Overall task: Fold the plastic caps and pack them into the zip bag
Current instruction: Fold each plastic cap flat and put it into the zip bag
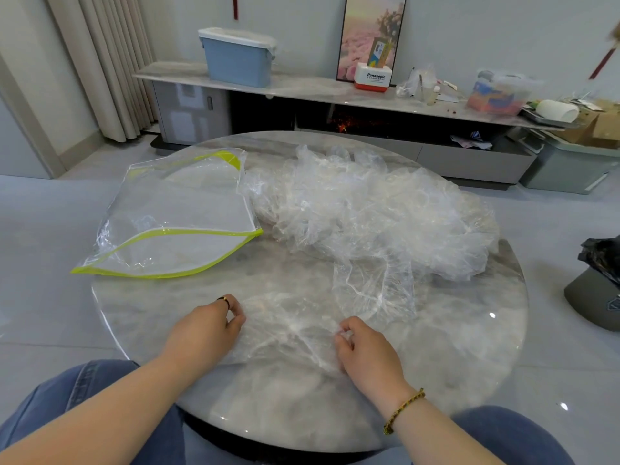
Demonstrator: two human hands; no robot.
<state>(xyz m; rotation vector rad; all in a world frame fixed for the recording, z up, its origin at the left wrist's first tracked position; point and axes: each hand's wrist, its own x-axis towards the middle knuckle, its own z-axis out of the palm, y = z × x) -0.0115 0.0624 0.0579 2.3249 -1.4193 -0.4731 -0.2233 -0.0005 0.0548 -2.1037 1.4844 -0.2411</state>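
Observation:
One clear plastic cap (pixel 288 330) lies spread flat on the round marble table (pixel 469 347) in front of me. My left hand (pixel 208 327) pinches its left edge. On the right side, my right hand (pixel 364 350) pinches the cap's other edge. A big heap of crumpled clear caps (pixel 375 209) fills the far right half of the table, with one cap (pixel 374 290) trailing toward me. The clear zip bag (pixel 174 216) with yellow-green trim lies at the left, its mouth gaping open toward me.
Behind the table runs a low TV cabinet (pixel 302 92) carrying a blue bin (pixel 238 58), a picture frame and clutter. A dark cap and a black bag (pixel 600 283) lie on the floor to the right. My knees sit under the table's near edge.

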